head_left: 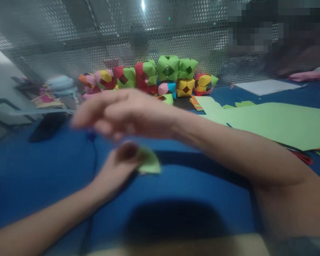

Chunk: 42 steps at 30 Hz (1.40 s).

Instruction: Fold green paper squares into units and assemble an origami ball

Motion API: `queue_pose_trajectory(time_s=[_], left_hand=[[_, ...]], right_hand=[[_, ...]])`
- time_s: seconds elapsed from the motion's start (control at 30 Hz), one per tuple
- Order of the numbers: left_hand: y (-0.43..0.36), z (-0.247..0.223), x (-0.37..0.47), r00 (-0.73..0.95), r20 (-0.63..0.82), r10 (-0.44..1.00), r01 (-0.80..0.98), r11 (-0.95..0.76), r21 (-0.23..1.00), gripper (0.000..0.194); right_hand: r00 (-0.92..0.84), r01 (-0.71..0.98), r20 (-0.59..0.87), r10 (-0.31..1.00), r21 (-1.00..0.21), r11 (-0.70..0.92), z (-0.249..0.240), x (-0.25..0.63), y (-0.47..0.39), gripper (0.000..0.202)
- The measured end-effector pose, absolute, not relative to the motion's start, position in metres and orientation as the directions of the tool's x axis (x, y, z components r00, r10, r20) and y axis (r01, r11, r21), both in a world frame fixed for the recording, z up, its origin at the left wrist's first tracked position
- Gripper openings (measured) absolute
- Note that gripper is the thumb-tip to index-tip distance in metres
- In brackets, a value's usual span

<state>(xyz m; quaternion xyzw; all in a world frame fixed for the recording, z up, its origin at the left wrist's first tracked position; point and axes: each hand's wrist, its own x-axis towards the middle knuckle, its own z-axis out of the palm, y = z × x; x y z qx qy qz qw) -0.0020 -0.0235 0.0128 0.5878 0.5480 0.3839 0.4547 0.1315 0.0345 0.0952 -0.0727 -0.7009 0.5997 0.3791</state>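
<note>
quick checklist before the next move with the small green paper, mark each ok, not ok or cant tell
1. Green paper piece in the left hand: ok, held at the fingertips.
2. Right hand on that piece: not ok, it hangs above the table, apart from the paper.
3. Fold lines crisp: cannot tell, blurred and partly covered.
4. Right hand free of any small item: cannot tell, fingers blurred.
5. Dark cable clear of the left forearm: cannot tell, they cross in view.
6. Folded paper cubes stacked: ok.
</note>
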Motion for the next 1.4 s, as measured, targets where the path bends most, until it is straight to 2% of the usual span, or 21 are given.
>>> queue_pose_trajectory(time_s=[0.07,0.13,0.2,0.27,0.3,0.37,0.47,0.53,0.6,0.77,0.9,1.1,1.17,1.27,1.4], left_hand=[[-0.023,0.012,-0.003,0.126,-0.05,0.991,0.263,0.015,0.965,0.013],[-0.021,0.013,-0.003,0.11,-0.043,0.993,0.225,0.017,0.974,0.011],[-0.017,0.015,-0.004,0.076,-0.025,0.997,0.182,0.011,0.983,0.011],[-0.012,0.016,-0.006,0.036,-0.01,0.999,0.147,0.005,0.989,0.013],[-0.009,0.016,-0.007,0.019,-0.008,1.0,0.131,0.005,0.991,0.014],[-0.004,0.015,-0.009,-0.003,-0.007,1.0,0.089,0.007,0.996,0.015],[0.002,0.012,-0.011,-0.012,-0.019,1.0,0.026,0.019,0.999,0.017],[0.003,0.011,-0.011,-0.015,-0.026,1.0,0.013,0.026,1.0,0.018],[0.003,0.01,-0.01,-0.016,-0.027,1.0,0.014,0.027,1.0,0.018],[0.004,0.01,-0.01,-0.016,-0.019,1.0,0.006,0.019,1.0,0.019],[0.005,0.012,-0.01,-0.013,-0.029,0.999,-0.042,0.028,0.999,0.024],[0.004,0.014,-0.009,-0.014,-0.031,0.999,-0.076,0.03,0.997,0.026],[0.004,0.013,-0.009,-0.01,-0.025,1.0,-0.058,0.025,0.998,0.027],[0.005,0.01,-0.01,0.006,-0.01,1.0,-0.011,0.01,1.0,0.028],[0.005,0.008,-0.011,0.035,0.028,0.999,0.069,-0.03,0.997,0.028]], right_hand=[[-0.595,-0.244,0.399,0.698,-0.917,0.316,0.095,0.139,0.061,0.02],[-0.326,-0.028,0.391,0.861,-0.914,0.405,0.088,0.151,0.09,0.02],[-0.206,0.236,0.41,0.889,-0.861,0.451,0.074,0.162,0.114,0.016],[-0.208,0.444,0.343,0.916,-0.801,0.401,0.055,0.168,0.127,0.012],[-0.229,0.509,0.293,0.928,-0.777,0.371,0.045,0.168,0.131,0.015],[-0.288,0.581,0.301,0.909,-0.7,0.416,0.028,0.164,0.134,0.029],[-0.449,0.637,0.394,0.802,-0.488,0.597,0.01,0.153,0.132,0.05],[-0.515,0.672,0.402,0.757,-0.359,0.648,0.003,0.146,0.131,0.058],[-0.527,0.698,0.385,0.758,-0.314,0.644,0.0,0.142,0.129,0.059],[-0.452,0.718,0.386,0.804,-0.379,0.585,-0.002,0.139,0.128,0.044],[-0.398,0.707,0.406,0.823,-0.436,0.557,0.007,0.145,0.127,0.042],[-0.396,0.559,0.294,0.87,-0.674,0.483,0.025,0.166,0.111,0.033],[-0.347,0.566,0.352,0.869,-0.66,0.493,0.024,0.169,0.106,0.032],[-0.275,0.654,0.427,0.862,-0.573,0.493,0.015,0.163,0.103,0.037],[-0.353,0.72,0.419,0.836,-0.449,0.529,0.006,0.15,0.103,0.043]])
